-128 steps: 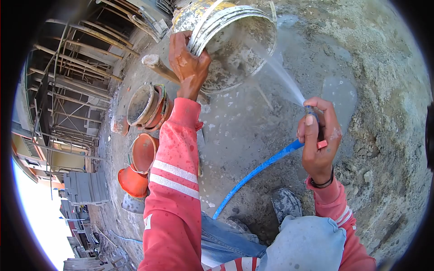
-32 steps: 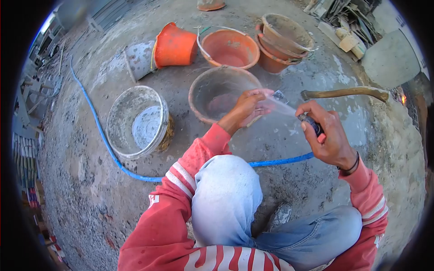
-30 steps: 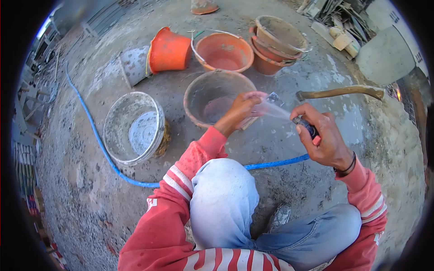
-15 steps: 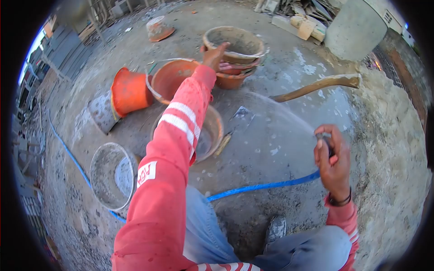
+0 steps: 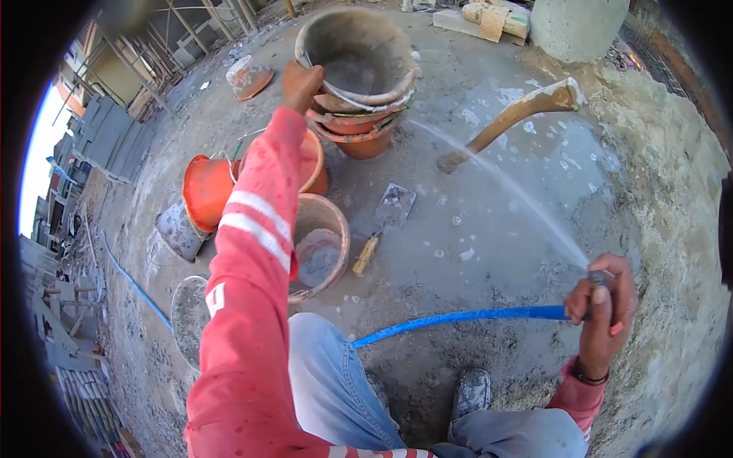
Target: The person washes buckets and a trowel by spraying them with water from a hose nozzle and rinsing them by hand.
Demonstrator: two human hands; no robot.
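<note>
My left hand (image 5: 301,86) is closed on the left rim of a grey, mud-stained bucket (image 5: 355,57), the top one of a stack. Orange buckets (image 5: 365,143) sit beneath it. In my right hand (image 5: 607,305) is the end of a blue hose (image 5: 473,314), with the fingers wrapped round a dark nozzle (image 5: 599,281). A jet of water (image 5: 511,187) shoots from it up and left toward the stack. My left sleeve partly hides another orange bucket (image 5: 313,164) and a bucket with a pale, wet bottom (image 5: 336,252).
A trowel (image 5: 397,204) lies on the wet ground, its wooden handle toward me. Farther right is a curved wooden shaft (image 5: 511,122). Tipped buckets (image 5: 206,191) and a grey bucket (image 5: 187,320) stand left. A rough mound (image 5: 672,229) rises at right; a concrete cylinder (image 5: 576,30) stands behind.
My left hand has tilted the top bucket, so more of its inside faces me. The right hand sits lower and farther right in view, with water still spraying. The view has shifted.
</note>
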